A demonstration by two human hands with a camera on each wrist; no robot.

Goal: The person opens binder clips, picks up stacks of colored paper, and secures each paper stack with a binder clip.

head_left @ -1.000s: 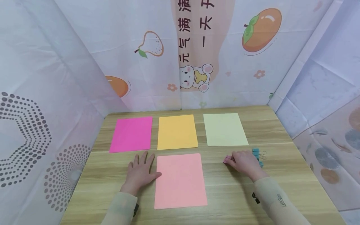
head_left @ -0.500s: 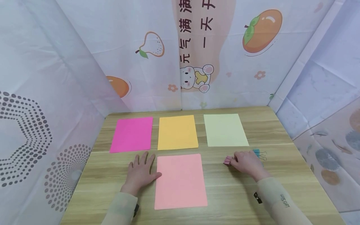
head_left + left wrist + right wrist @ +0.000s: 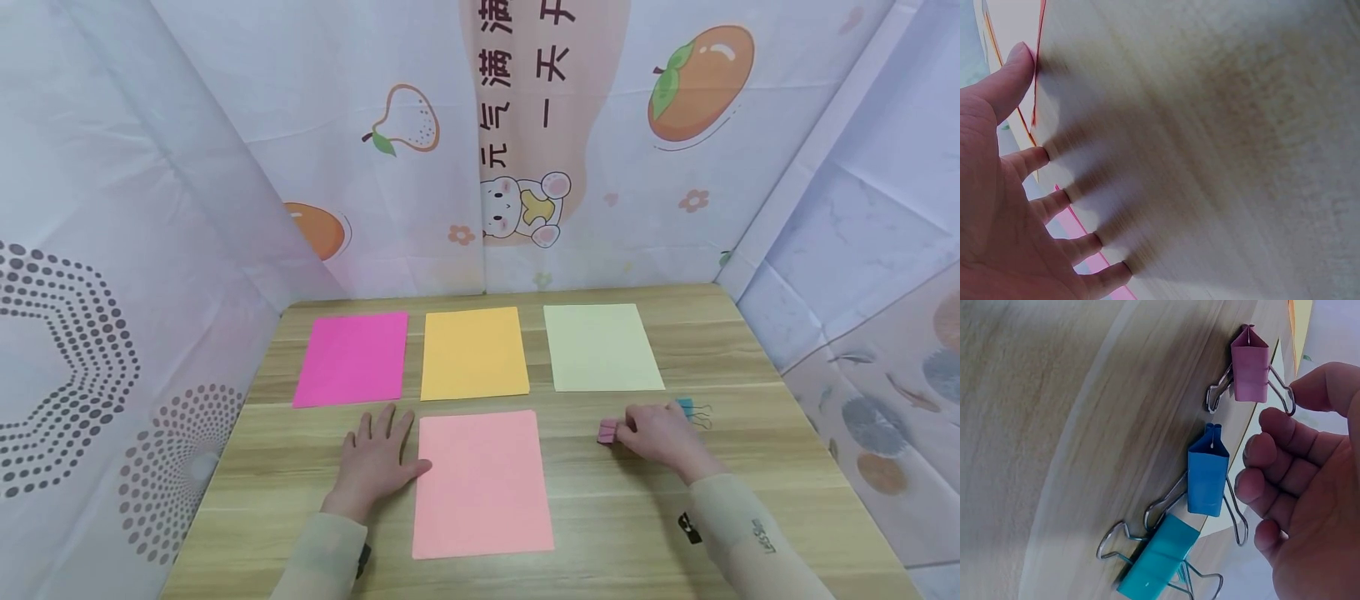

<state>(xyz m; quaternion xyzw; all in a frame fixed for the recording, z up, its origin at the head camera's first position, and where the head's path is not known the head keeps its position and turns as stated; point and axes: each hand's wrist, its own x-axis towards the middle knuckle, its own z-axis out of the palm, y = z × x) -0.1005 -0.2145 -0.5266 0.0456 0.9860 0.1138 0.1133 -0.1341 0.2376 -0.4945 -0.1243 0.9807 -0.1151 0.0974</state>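
A pink binder clip point(image 3: 607, 431) stands on the wooden table, right of the light pink paper square point(image 3: 483, 492). My right hand point(image 3: 660, 435) pinches one of its wire handles between thumb and index finger, plainest in the right wrist view. Beside the curled lower fingers of that hand, a blue binder clip point(image 3: 1207, 478) and a teal binder clip point(image 3: 1159, 557) show in the same view; the hand hides most of them from the head camera. Spread flat, my left hand point(image 3: 375, 458) rests on the table, its thumb at the left edge of the light pink paper.
Along the back lie a magenta paper square point(image 3: 351, 360), an orange-yellow one point(image 3: 474, 353) and a pale green one point(image 3: 603, 347). Printed curtains point(image 3: 300, 100) enclose the table point(image 3: 615, 533) at the back and sides.
My right fingers have drawn back to the right from over the pink binder clip, now holding its handle. The clip has turned slightly and shows more of its body. My left hand stays put.
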